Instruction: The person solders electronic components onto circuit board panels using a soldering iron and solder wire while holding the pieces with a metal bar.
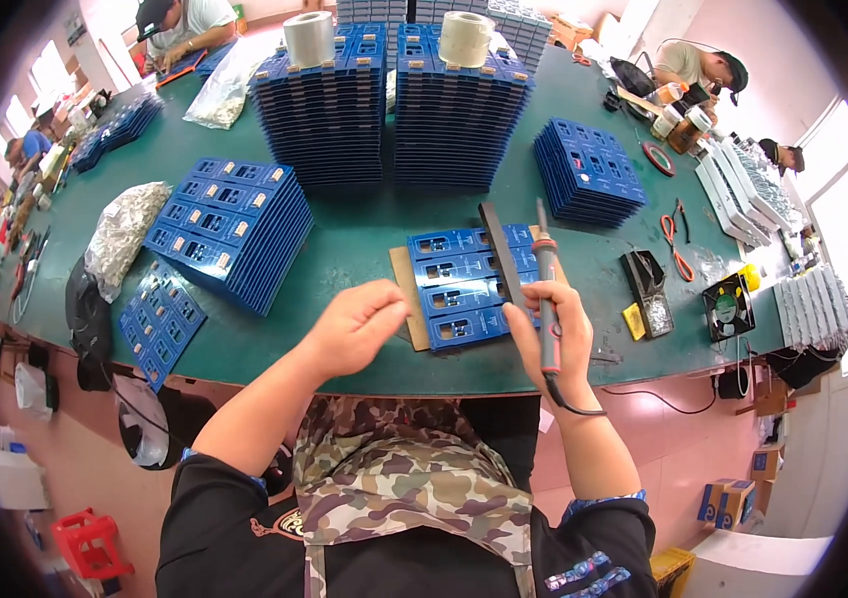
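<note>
A blue circuit board panel [449, 270] lies on a tan backing board [403, 274] in front of me. My right hand [568, 339] grips a soldering iron [545, 269], its tip pointing up and away from the panel. Fingers of that same hand touch a dark, narrow bar [501, 251] lying lengthwise across the panel's right part. My left hand [359, 324] is closed, thumb against fingers, beside the panel's left edge; whatever it may pinch is hidden or too small to make out.
Stacks of blue panels stand at left [229, 234], right [593, 171] and far centre [319, 120]. Loose panels [163, 324] and a bag of small parts [125, 234] lie left. A black tray [649, 292], red-handled pliers [678, 254] and small fan [728, 307] lie right. Co-workers sit beyond.
</note>
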`<state>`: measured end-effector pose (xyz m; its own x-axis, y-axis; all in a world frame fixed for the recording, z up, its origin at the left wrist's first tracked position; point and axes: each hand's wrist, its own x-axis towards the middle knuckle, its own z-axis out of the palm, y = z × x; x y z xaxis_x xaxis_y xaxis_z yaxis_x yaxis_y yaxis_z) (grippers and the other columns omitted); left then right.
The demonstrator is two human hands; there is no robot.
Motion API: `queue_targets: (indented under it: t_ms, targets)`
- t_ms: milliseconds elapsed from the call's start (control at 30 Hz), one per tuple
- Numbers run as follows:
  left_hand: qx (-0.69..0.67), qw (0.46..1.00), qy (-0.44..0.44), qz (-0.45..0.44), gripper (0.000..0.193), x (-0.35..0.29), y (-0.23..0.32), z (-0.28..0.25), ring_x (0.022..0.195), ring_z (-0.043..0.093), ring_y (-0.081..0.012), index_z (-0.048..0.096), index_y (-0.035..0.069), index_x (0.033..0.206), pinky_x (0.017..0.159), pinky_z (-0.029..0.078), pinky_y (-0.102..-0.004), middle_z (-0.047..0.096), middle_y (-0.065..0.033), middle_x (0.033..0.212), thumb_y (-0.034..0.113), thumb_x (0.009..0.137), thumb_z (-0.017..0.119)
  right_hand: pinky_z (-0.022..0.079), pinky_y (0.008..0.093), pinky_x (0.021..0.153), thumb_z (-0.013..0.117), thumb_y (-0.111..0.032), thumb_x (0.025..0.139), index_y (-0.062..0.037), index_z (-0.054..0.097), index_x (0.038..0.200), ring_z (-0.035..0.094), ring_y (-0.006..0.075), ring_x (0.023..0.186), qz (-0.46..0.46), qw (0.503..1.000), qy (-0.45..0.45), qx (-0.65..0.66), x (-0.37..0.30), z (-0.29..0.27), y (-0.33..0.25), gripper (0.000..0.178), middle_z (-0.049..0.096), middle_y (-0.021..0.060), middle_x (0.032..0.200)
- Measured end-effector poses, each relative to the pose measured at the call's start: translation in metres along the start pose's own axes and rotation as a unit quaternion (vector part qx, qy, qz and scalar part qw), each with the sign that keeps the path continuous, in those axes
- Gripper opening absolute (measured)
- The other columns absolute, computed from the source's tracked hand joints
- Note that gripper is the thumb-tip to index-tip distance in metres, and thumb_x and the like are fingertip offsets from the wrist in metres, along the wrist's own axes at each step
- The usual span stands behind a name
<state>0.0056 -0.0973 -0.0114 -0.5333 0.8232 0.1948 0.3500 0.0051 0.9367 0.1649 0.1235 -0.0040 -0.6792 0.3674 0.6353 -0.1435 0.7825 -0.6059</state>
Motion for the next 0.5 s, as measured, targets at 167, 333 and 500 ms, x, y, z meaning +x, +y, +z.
queue_targets:
  t_ms: [167, 333, 500]
  targets:
    - [0.03, 0.996, -0.081, 0.024, 0.018, 0.013, 0.032, 0.035, 0.073, 0.058, -0.026, 0.059, 0.0, 0.091, 0.068, 0.048, -0.0369, 0.06, -0.0128, 0.079, 0.016, 0.098, 0.054, 0.052, 0.0303, 0.076, 0.08, -0.003, 0.08, -0.0078, 0.058, 0.109, 0.065, 0.0177, 0.085, 0.033, 0.971, 0.007, 0.237, 0.0, 0.013, -0.036, 0.037, 0.066, 0.0085, 0.097]
    - [0.025, 0.991, -0.131, 0.013, 0.019, 0.011, 0.034, 0.056, 0.072, 0.058, -0.0271, 0.058, 0.001, 0.092, 0.067, 0.047, -0.0369, 0.06, -0.0138, 0.079, 0.018, 0.099, 0.055, 0.05, 0.0266, 0.07, 0.075, 0.002, 0.084, -0.0074, 0.058, 0.107, 0.062, 0.0138, 0.08, 0.009, 0.96, -0.032, 0.279, -0.017, 0.013, -0.024, 0.03, 0.065, 0.0049, 0.089]
    - [-0.022, 0.997, -0.075, 0.002, 0.018, -0.002, 0.035, 0.061, 0.071, 0.057, -0.0159, 0.063, 0.001, 0.099, 0.065, 0.047, -0.0306, 0.061, -0.008, 0.079, 0.018, 0.098, 0.06, 0.047, 0.024, 0.069, 0.072, 0.005, 0.086, -0.0074, 0.055, 0.104, 0.056, 0.0109, 0.076, 0.043, 0.954, 0.059, 0.291, -0.026, 0.007, -0.014, 0.027, 0.063, 0.0038, 0.089]
